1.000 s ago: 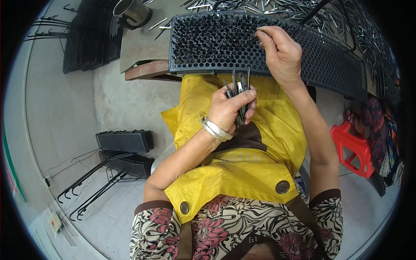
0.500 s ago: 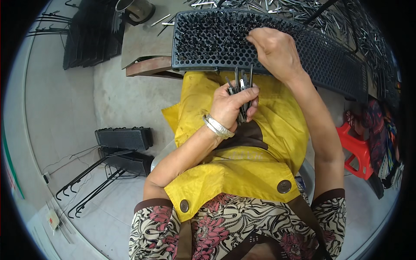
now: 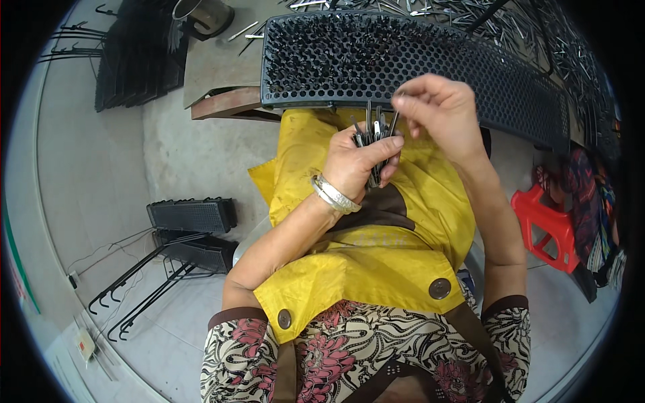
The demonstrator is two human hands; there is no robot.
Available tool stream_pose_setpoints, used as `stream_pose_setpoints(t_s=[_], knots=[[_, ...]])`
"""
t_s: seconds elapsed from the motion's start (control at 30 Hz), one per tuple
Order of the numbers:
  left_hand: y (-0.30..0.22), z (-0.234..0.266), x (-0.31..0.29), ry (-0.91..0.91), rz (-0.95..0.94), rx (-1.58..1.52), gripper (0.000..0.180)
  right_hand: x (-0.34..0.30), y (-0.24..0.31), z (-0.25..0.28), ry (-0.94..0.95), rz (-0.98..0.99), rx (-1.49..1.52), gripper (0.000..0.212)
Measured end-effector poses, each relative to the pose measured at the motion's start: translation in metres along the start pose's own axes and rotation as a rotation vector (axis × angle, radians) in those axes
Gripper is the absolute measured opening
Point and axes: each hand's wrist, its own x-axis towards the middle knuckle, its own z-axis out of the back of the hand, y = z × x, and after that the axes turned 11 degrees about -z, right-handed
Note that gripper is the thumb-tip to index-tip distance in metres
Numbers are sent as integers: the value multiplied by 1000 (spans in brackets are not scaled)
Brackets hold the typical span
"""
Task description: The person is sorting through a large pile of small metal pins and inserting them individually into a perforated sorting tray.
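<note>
My left hand point(image 3: 357, 158), with a metal bangle at the wrist, is closed round a bundle of slim metal strips point(image 3: 369, 134). The strips stick up past its thumb, dark and silvery, over the yellow apron on my lap. My right hand point(image 3: 440, 111) is just up and right of the bundle, thumb and forefinger pinched on the upper end of one strip point(image 3: 394, 118). In front stands a long black perforated rack point(image 3: 470, 77). Many dark pieces point(image 3: 322, 50) stand upright in the holes of its left part; the holes nearest me and toward the right show bare.
Loose metal strips point(image 3: 510, 30) lie heaped behind the rack. A metal mug point(image 3: 203, 17) stands on the board at the far left. Further black racks point(image 3: 191, 215) with hooked rods are on the floor at left. A red plastic stool point(image 3: 544, 225) stands at right, beside hanging cloth.
My right hand has come back from above the rack's holes, down toward the bundle, and now pinches a strip there. My left hand keeps its hold almost unmoved.
</note>
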Motion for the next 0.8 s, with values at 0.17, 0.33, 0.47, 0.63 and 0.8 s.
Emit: stream_pose_setpoints(t_s=[0.17, 0.33, 0.47, 0.63, 0.8], knots=[[-1, 2, -1, -82, 0, -92, 13, 19, 2, 0, -388, 184, -14, 11], [0, 2, -1, -66, -55, -145, 17, 38, -10, -6, -504, 359, 38, 13], [-3, 3, -2, -115, -37, -92, 19, 41, -11, -10, -482, 411, -35, 14], [-8, 4, -3, -137, 65, -99, 16, 34, -7, -7, -513, 439, -31, 13], [-12, 5, -2, -103, 81, -242, 13, -7, -7, -12, -525, 895, -551, 17]])
